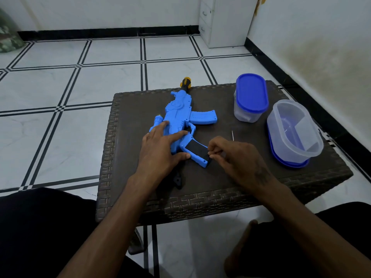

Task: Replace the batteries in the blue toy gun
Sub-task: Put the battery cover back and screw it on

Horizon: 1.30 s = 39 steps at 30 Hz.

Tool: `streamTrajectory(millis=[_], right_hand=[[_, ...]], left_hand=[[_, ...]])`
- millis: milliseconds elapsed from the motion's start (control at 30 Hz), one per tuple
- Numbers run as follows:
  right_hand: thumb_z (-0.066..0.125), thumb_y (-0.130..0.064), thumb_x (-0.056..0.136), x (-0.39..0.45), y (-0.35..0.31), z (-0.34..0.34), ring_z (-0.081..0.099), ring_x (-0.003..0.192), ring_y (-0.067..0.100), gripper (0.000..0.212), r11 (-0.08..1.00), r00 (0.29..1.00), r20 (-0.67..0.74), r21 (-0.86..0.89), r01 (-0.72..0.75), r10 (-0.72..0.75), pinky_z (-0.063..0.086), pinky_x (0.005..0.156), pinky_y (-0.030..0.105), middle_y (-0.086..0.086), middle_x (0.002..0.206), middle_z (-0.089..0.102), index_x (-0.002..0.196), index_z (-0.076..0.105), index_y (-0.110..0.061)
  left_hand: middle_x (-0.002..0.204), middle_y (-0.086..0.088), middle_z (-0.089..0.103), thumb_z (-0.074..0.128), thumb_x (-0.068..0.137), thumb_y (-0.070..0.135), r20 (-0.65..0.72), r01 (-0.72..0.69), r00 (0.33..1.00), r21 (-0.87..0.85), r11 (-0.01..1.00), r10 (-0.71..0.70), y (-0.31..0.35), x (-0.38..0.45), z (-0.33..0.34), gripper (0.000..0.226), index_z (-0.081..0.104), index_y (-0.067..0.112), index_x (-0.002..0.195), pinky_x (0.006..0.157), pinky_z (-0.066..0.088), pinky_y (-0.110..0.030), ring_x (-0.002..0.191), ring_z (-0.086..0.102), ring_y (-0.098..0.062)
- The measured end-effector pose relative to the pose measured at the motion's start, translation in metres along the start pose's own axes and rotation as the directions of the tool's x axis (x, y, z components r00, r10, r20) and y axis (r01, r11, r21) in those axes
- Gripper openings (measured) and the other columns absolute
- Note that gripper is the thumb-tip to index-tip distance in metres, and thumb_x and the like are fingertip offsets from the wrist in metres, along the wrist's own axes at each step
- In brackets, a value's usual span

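Note:
A blue toy gun (180, 115) lies flat on a dark woven table (210, 187), its yellow-tipped muzzle pointing away past the far edge. My left hand (160, 147) rests on the gun's body with straight fingers, pressing it down. My right hand (236, 157) has its fingertips curled at the bottom end of the gun's grip, where a black battery cover (197, 147) sits. Whether the fingers pinch the cover or something small is hard to tell. A thin metal pin or screwdriver shaft (232, 135) lies on the table just beyond my right hand.
Two clear plastic boxes stand at the table's right: one closed with a blue lid (251, 97), one open (295, 129) resting on its own blue lid. A white cabinet (220, 21) stands at the far wall. Tiled floor surrounds the table.

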State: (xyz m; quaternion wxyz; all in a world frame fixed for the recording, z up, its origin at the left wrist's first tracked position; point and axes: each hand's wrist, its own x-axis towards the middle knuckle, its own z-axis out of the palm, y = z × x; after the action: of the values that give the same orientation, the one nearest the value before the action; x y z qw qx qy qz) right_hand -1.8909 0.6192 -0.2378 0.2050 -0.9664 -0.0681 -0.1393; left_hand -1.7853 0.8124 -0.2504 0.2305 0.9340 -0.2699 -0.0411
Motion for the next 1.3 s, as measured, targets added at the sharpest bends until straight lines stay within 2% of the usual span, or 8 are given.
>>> streamTrajectory(millis=[167, 267, 533, 733, 833, 933, 1100, 1300], right_hand=[[0.058, -0.020, 0.092, 0.004, 0.003, -0.002, 0.062, 0.069, 0.013, 0.008, 0.996, 0.995, 0.074, -0.044, 0.074, -0.070, 0.055, 0.063, 0.040, -0.004, 0.082, 0.065, 0.100, 0.055, -0.021], [0.060, -0.018, 0.092, 0.005, 0.003, -0.003, 0.055, 0.066, 0.006, 0.007, 0.994, 0.993, 0.076, -0.064, 0.092, -0.087, 0.053, 0.060, 0.039, -0.014, 0.079, 0.057, 0.097, 0.055, -0.021], [0.064, -0.012, 0.089, 0.008, 0.004, -0.005, 0.045, 0.066, -0.001, 0.010, 0.994, 0.989, 0.110, -0.047, 0.101, -0.095, 0.052, 0.060, 0.032, -0.018, 0.079, 0.048, 0.095, 0.058, -0.016], [0.061, -0.014, 0.091, 0.006, 0.002, -0.005, 0.049, 0.067, 0.003, 0.007, 0.996, 0.990, 0.116, -0.047, 0.081, -0.075, 0.051, 0.062, 0.031, -0.008, 0.082, 0.061, 0.098, 0.060, -0.016], [0.062, -0.015, 0.092, 0.003, 0.000, -0.011, 0.060, 0.074, 0.011, 0.009, 1.000, 0.999, 0.054, -0.020, -0.008, 0.009, 0.054, 0.068, 0.035, -0.002, 0.087, 0.066, 0.101, 0.061, -0.015], [0.065, -0.020, 0.090, -0.004, 0.002, -0.019, 0.057, 0.081, 0.010, 0.013, 0.971, 0.967, -0.100, -0.017, -0.237, 0.234, 0.053, 0.075, 0.029, 0.000, 0.093, 0.064, 0.102, 0.059, -0.016], [0.066, -0.047, 0.086, -0.016, 0.005, -0.017, 0.052, 0.102, 0.015, 0.050, 0.783, 0.780, 0.125, -0.233, -0.577, 0.613, 0.044, 0.079, 0.026, 0.003, 0.117, 0.051, 0.122, 0.047, -0.018], [0.061, -0.028, 0.093, -0.013, 0.009, -0.016, 0.051, 0.082, 0.011, 0.016, 0.739, 0.735, 0.100, -0.172, -0.651, 0.670, 0.039, 0.069, 0.025, 0.002, 0.100, 0.057, 0.100, 0.052, -0.018]], left_hand=[[0.159, -0.002, 0.021, 0.072, 0.076, 0.054, 0.000, -0.006, 1.000, 0.007, 1.000, 0.006, -0.001, 0.000, 0.000, 0.066, 0.047, 0.047, 0.136, 0.118, 0.016, -0.044, 0.146, 0.017, -0.023], [0.158, -0.003, 0.022, 0.072, 0.075, 0.053, -0.010, -0.006, 1.000, -0.003, 1.000, 0.006, -0.001, 0.000, 0.001, 0.065, 0.048, 0.047, 0.136, 0.118, 0.017, -0.044, 0.146, 0.018, -0.023], [0.158, -0.002, 0.021, 0.070, 0.076, 0.055, -0.003, -0.004, 1.000, 0.021, 1.000, 0.004, -0.001, 0.001, 0.001, 0.066, 0.046, 0.047, 0.137, 0.117, 0.016, -0.043, 0.146, 0.017, -0.022], [0.159, -0.001, 0.021, 0.071, 0.076, 0.055, -0.009, -0.004, 1.000, 0.025, 1.000, 0.005, -0.002, 0.000, 0.001, 0.066, 0.047, 0.048, 0.137, 0.117, 0.015, -0.042, 0.146, 0.017, -0.022], [0.159, -0.001, 0.020, 0.070, 0.076, 0.056, -0.009, -0.002, 1.000, 0.023, 1.000, 0.002, -0.002, 0.000, 0.002, 0.066, 0.046, 0.048, 0.137, 0.117, 0.014, -0.042, 0.146, 0.016, -0.021], [0.159, 0.000, 0.019, 0.070, 0.076, 0.056, -0.010, -0.002, 1.000, 0.030, 1.000, 0.003, -0.002, 0.000, 0.002, 0.066, 0.045, 0.048, 0.137, 0.117, 0.014, -0.042, 0.146, 0.015, -0.021], [0.157, -0.001, 0.026, 0.069, 0.075, 0.057, -0.081, 0.016, 0.997, 0.045, 0.999, -0.012, 0.000, -0.002, 0.007, 0.064, 0.048, 0.047, 0.135, 0.115, 0.018, -0.040, 0.145, 0.020, -0.022], [0.159, -0.004, 0.022, 0.068, 0.078, 0.057, -0.065, 0.038, 0.997, 0.034, 0.999, -0.036, 0.006, -0.002, 0.009, 0.065, 0.047, 0.044, 0.138, 0.116, 0.016, -0.044, 0.146, 0.016, -0.024]])
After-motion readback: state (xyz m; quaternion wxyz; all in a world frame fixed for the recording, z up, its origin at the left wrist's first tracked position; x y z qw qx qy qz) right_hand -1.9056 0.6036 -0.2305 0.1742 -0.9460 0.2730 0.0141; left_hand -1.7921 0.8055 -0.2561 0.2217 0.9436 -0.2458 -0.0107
